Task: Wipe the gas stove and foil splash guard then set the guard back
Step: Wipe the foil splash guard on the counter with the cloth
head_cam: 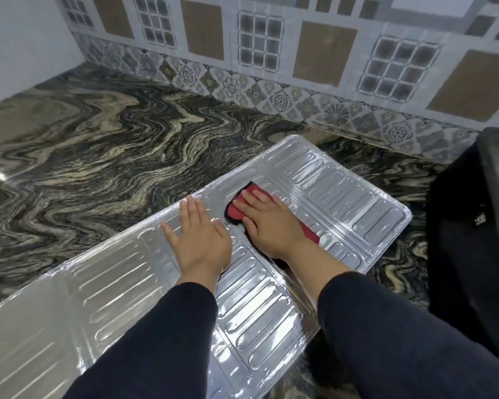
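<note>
The silver foil splash guard (357,194) lies flat and unfolded on the marble counter, running from the lower left to the middle right. My left hand (198,240) rests flat on its middle panel, fingers spread, holding nothing. My right hand (268,223) presses a red cloth (239,213) with a dark edge flat against the guard's right panel. The black gas stove (473,226) shows only in part at the right edge.
The swirled black-and-beige marble counter (98,156) stretches to the left and behind the guard. A patterned tile wall (271,67) closes the back. The counter's front edge is under my dark sleeves.
</note>
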The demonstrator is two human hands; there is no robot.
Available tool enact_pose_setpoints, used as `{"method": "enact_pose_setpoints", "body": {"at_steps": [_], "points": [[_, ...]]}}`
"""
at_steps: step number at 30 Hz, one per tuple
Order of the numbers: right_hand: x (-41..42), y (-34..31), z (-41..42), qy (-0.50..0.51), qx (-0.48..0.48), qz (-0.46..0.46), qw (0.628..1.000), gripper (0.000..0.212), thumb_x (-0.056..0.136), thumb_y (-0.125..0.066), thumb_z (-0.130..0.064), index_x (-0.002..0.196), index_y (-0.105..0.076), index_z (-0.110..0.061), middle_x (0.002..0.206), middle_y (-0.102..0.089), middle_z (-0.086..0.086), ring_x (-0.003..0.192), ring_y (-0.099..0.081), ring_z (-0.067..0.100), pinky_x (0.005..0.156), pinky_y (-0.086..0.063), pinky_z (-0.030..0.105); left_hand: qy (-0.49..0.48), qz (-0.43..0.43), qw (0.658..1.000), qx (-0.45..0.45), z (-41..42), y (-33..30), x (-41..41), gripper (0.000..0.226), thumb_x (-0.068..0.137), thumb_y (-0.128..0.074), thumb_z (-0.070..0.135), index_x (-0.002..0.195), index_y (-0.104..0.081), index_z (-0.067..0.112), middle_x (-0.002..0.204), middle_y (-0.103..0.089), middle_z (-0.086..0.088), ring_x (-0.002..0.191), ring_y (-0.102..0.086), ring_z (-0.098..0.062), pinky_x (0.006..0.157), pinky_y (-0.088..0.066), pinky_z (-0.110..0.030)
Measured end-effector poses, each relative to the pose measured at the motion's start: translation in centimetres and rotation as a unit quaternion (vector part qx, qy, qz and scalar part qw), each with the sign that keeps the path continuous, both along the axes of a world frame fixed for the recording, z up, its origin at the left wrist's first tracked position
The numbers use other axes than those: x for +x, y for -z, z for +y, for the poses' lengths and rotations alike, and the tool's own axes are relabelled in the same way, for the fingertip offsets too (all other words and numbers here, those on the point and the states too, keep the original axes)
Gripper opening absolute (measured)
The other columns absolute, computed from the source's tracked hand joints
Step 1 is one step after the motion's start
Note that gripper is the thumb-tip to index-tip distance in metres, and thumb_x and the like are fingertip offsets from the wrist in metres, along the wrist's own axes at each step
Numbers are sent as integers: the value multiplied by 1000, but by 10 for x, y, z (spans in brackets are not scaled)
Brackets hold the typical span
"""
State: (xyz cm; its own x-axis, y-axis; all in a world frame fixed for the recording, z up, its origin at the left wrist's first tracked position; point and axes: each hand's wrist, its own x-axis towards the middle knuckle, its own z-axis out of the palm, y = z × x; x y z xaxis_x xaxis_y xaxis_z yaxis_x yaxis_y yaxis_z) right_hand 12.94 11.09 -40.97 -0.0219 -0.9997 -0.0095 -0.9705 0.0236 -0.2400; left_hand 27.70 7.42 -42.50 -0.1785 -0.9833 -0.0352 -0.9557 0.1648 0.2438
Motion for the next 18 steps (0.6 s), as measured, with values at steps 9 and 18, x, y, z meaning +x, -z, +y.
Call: {"method": "enact_pose_setpoints", "body": {"at_steps": [9,18], "points": [[-123,-3,-56,192,33,-6,981,53,100,-23,-35,151,-17,-21,161,-9,1,148,-6,19,120,-3,43,-13,-16,1000,-22,-3,9,-1,64,94,-14,35,153,3,15,161,12,2,148,12,-11,116,4,-58],[-68,2,26,176,-49,-28,983,47,100,-32,-27,146,-32,-19,156,-28,1,145,-22,20,120,-12,36,-7,-21,1000,-9,-4,7,-4,63,94,-14,32,152,2,13,161,11,-1,148,10,-15,114,5,-59]]}}
